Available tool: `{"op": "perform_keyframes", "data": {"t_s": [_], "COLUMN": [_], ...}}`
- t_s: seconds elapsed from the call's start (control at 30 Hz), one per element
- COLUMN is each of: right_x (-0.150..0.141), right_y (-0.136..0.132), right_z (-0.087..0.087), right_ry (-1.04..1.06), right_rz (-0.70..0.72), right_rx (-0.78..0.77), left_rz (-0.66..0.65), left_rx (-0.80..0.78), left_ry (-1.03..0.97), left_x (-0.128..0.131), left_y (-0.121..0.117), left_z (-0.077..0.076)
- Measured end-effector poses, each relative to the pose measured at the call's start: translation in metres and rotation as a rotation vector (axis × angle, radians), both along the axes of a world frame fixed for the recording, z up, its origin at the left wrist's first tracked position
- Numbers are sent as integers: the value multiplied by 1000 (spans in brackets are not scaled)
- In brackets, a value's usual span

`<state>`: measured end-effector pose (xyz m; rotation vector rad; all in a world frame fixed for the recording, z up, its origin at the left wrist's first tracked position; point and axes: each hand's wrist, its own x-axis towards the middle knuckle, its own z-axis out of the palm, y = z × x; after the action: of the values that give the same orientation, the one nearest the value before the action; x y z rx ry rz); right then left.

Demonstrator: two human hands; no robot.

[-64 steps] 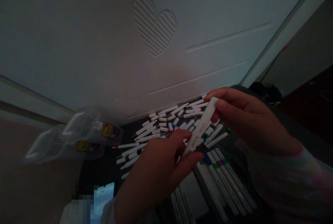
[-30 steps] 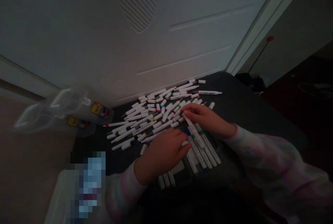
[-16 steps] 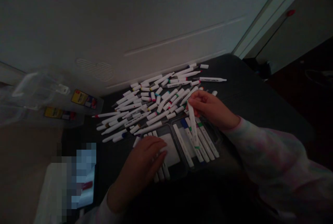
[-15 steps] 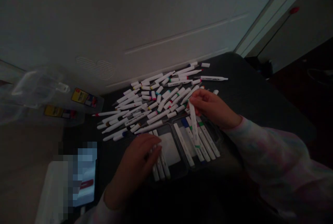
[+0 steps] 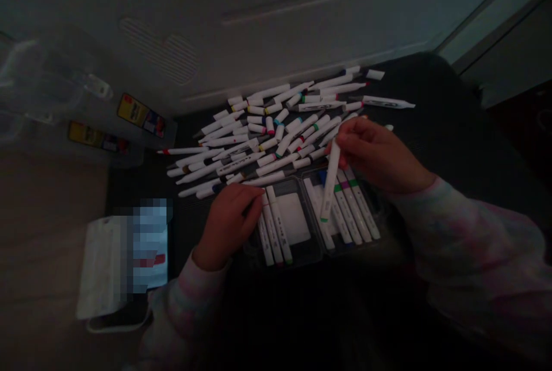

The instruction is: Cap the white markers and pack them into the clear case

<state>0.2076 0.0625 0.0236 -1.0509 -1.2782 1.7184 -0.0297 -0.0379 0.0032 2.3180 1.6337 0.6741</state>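
Note:
A white marker (image 5: pixel 331 181) with a green end is pinched between the thumb and fingers of my right hand (image 5: pixel 373 152), tilted above the right half of an open clear case (image 5: pixel 317 238). Beneath it, several white markers (image 5: pixel 356 210) lie side by side in that half, some with green, purple or blue bands. My left hand (image 5: pixel 230 224) rests at the left half's outer edge, thumb and index finger slightly apart, fingertips by the upper ends of three markers (image 5: pixel 276 227). Its other fingers are hidden. A pale sheet (image 5: pixel 295 218) lies beside those three.
Many loose white markers and caps (image 5: pixel 267 135) spread over the dark table (image 5: pixel 444 129) behind the case. Clear plastic boxes (image 5: pixel 157 132) with yellow labels stand at left, near a lit phone (image 5: pixel 157 267). A pale panel (image 5: pixel 302 31) rises along the back.
The view has shifted, so the table sits higher and farther right. My left hand has slid back off the three markers, uncovering more of them. The marker in my right hand now slants the other way.

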Motion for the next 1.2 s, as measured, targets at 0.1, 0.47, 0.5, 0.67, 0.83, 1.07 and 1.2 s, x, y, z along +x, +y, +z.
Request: {"op": "perform_keyframes", "data": {"t_s": [0.1,0.47,0.5,0.67,0.83,1.07,1.2], "right_x": [-8,-26,-24,-19,-18,-12,-10], "right_y": [-4,-15,-14,-8,-3,5,6], "right_z": [5,5,4,-2,1,-2,-3], "right_ry": [-43,-165,-148,-98,-30,86,108], "right_rz": [109,245,222,48,-137,-233,-226], "right_rx": [34,53,49,-1,-58,-57,-88], "left_rz": [-11,-30,-37,-42,-35,-23,-16], "left_rx": [-1,0,3,-13,-11,-15,-10], "left_ry": [10,99,109,129,126,167,175], "left_x": [0,3,3,4,4,3,3], "left_y": [0,-5,-5,-5,-3,-1,0], "left_z": [-2,1,1,0,0,-1,-2]}}
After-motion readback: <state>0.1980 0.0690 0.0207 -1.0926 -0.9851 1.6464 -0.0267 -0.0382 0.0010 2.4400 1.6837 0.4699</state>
